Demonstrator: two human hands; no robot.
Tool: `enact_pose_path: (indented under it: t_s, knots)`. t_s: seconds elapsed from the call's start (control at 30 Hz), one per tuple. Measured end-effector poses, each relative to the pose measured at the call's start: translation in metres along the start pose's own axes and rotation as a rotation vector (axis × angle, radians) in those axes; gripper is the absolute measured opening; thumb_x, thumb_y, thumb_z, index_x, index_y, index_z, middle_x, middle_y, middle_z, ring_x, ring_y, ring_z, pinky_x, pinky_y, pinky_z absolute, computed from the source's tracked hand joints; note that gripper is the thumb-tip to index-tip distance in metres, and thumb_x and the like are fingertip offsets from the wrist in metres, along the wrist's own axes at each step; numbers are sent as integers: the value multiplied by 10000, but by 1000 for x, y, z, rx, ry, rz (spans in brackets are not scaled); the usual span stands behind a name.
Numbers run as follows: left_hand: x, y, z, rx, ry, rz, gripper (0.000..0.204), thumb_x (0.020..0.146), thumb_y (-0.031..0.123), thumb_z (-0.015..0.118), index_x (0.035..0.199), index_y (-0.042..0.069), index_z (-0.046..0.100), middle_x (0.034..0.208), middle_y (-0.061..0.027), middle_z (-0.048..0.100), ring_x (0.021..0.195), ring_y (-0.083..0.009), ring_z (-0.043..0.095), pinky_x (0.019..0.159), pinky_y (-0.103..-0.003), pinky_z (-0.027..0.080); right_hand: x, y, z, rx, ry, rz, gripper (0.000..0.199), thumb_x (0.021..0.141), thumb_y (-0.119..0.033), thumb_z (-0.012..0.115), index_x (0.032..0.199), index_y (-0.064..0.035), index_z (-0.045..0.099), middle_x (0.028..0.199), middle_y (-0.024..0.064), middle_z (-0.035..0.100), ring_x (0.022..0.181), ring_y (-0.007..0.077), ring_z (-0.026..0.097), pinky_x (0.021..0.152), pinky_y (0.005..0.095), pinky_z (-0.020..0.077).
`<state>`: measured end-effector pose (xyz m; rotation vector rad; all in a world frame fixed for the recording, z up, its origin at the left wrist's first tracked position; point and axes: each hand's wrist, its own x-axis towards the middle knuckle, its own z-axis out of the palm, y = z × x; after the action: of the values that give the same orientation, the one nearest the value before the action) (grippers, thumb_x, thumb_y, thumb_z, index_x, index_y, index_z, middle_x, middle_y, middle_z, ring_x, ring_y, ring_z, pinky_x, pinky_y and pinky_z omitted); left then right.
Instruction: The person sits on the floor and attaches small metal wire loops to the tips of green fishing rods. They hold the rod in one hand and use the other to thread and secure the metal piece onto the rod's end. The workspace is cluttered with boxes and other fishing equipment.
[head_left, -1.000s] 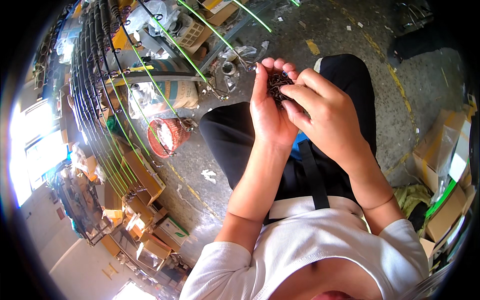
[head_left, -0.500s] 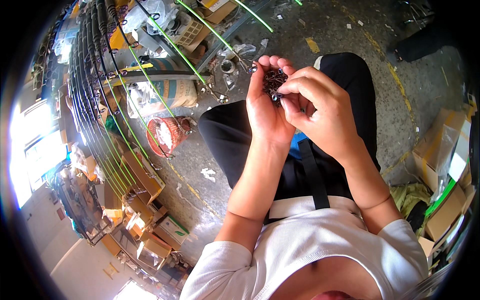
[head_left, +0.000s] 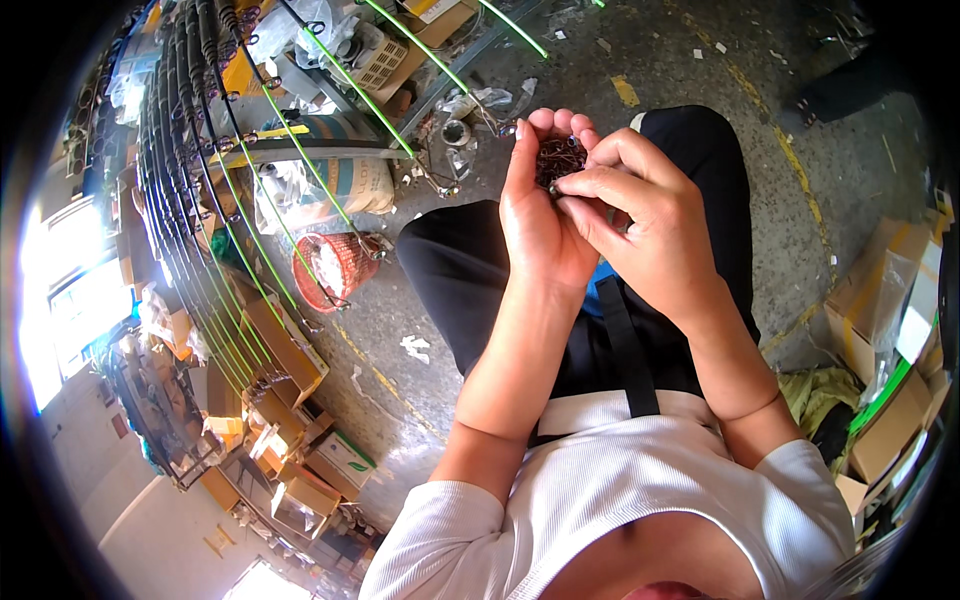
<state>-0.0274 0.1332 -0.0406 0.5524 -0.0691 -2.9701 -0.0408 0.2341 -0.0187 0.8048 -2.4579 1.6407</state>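
My left hand [head_left: 540, 215] is cupped palm-up above my lap and holds a small heap of dark metal rings [head_left: 558, 155]. My right hand [head_left: 645, 225] is pressed against it from the right, and its thumb and forefinger pinch one small piece at the edge of the heap. Both hands hover over my black trousers [head_left: 470, 270]. What exactly the pinched piece is cannot be made out.
Several black and green rods [head_left: 230, 170] lie in a row on a rack at the left. A red mesh basket [head_left: 335, 268] stands on the concrete floor next to a sack [head_left: 350, 185]. Cardboard boxes [head_left: 890, 300] are piled at the right and lower left.
Both hands have stayed together over my lap; the right fingers have shifted slightly at the heap of rings. My head view has drifted a little.
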Motion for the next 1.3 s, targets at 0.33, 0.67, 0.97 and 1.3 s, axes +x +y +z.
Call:
enact_pose_path:
  t_s: [0.33, 0.67, 0.97, 1.3]
  knots:
    - [-1, 2, -3, -37, 2, -31, 182, 945, 222, 481, 935, 49, 538, 934, -69, 553, 917, -206, 535, 838, -322, 477, 1, 4, -8, -66, -72, -60, 136, 684, -51, 686, 816, -52, 653, 835, 49, 586, 761, 236, 611, 653, 320, 506]
    - [-5, -2, -2, 75, -14, 10, 193, 948, 238, 484, 940, 55, 540, 953, -68, 557, 933, -198, 539, 848, -320, 473, 3, -9, -13, -151, -119, -75, 178, 680, 26, 683, 833, -26, 607, 819, 90, 546, 730, 248, 585, 638, 323, 489]
    - [-8, 1, -4, -43, 31, -69, 180, 944, 235, 491, 901, 65, 530, 922, -66, 563, 875, -191, 550, 799, -309, 491, 2, -10, -18, -10, -140, -45, 138, 700, 32, 668, 810, -30, 612, 780, 72, 582, 625, 172, 579, 554, 260, 470]
    - [-11, 5, 6, -63, 50, -71, 232, 941, 346, 498, 850, 132, 515, 714, 23, 436, 602, -86, 383, 522, -223, 390, 1, -2, -25, 926, -286, 496, 74, 851, -32, 593, 891, 22, 563, 796, 80, 627, 632, 90, 576, 565, 219, 488]
